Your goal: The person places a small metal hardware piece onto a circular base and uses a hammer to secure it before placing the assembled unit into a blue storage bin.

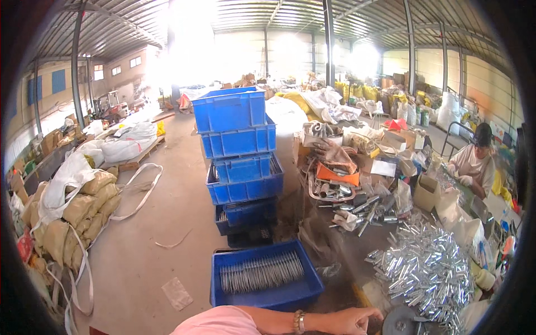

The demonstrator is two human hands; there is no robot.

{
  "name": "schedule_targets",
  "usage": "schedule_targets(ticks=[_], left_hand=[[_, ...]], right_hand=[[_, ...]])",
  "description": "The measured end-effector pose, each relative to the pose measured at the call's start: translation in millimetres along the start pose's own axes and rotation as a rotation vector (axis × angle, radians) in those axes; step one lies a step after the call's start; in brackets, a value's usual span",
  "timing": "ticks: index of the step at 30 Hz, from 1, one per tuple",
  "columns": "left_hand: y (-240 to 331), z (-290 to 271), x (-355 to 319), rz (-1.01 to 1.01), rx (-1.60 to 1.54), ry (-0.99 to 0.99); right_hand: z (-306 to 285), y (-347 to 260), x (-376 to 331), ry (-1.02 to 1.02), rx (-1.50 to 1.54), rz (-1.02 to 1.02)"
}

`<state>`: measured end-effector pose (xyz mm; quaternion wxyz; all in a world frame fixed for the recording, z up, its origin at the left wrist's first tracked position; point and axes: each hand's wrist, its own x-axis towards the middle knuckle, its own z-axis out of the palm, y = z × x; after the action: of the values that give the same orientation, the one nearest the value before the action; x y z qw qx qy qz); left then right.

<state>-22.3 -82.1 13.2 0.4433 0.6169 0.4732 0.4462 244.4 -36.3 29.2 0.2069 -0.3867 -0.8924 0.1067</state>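
My left hand (356, 321), with a bracelet on the wrist and a pink sleeve further up, reaches to the right along the lower edge. Its fingers are bent and closed; whatever they hold, if anything, is hidden. Just right of the fingertips is a dark grey round disc (398, 320), partly cut off by the edge. Beyond it lies a large heap of shiny metal tube-like pieces (427, 268). Past my forearm stands a blue crate (309, 287) holding a tight row of thin metal rods (261, 272). My right hand is out of view.
Behind the crate rises a stack of blue crates (237, 139). Loose metal parts, rags and an orange scoop-like piece (338, 174) clutter the right side. A co-worker (474, 162) sits at far right. Filled sacks (84, 206) and a loose white strap (139, 206) lie left.
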Motion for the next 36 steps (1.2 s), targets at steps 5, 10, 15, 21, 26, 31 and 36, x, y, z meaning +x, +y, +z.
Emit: schedule_targets(ticks=[5,10,15,21,26,31,36], left_hand=[[11,-4,-19,-0.075,-0.071,0.013],[12,-3,-31,-0.048,-0.11,0.005],[7,-11,-46,-0.044,-0.035,0.064],[-1,-18,-58,-0.062,-0.068,0.091],[-11,-23,-60,-0.078,-0.148,0.095],[-40,-25,-55,-0.068,-0.309,0.076],[-48,-26,-56,-0.228,-0.451,0.16]], right_hand=[[-6,-23,6,0.296,0.01,-0.17],[9,-12,-7,0.062,0.106,-0.139],[9,-27,-1,0.017,0.373,-0.096],[21,-24,5,-0.191,0.49,-0.08],[38,-20,9,-0.188,0.451,-0.183],[33,-43,13,-0.291,0.621,-0.005],[51,-49,15,-0.344,0.692,0.008]])
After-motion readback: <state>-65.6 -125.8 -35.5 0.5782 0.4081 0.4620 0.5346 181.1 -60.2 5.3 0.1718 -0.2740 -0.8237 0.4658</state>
